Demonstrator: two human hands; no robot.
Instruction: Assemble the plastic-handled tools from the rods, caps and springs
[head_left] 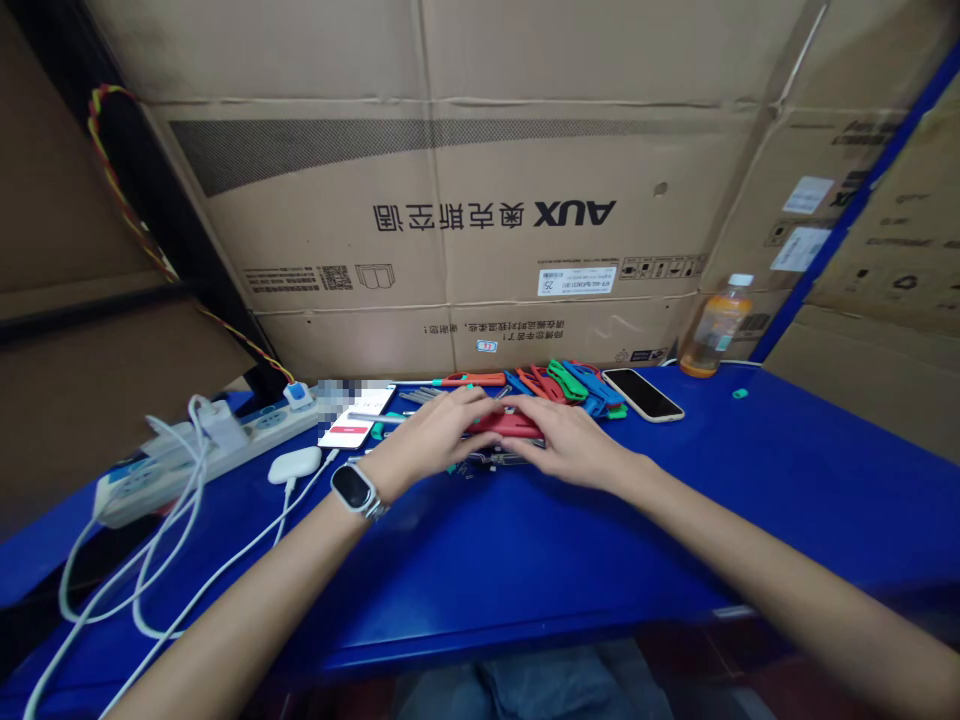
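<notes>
Both hands meet over the far middle of the blue table and grip one long red plastic piece [508, 425]. My left hand [448, 425], with a watch on its wrist, closes on the left end. Fingers and thumb of my right hand [562, 437] pinch the right end. What kind of part it is, I cannot make out. Small metal parts [510, 458] lie just below the hands, partly hidden. Behind my right hand is a pile of red, green and blue plastic pieces [570, 382]. An orange-red handled tool [472, 380] lies behind my left hand.
A phone [643, 394] lies right of the pile, and a drink bottle [716, 328] stands farther right. On the left are a lit phone [352, 425], a white earphone case [295, 464] and a power strip [255, 435] with loose white cables. Cardboard [480, 160] walls the back.
</notes>
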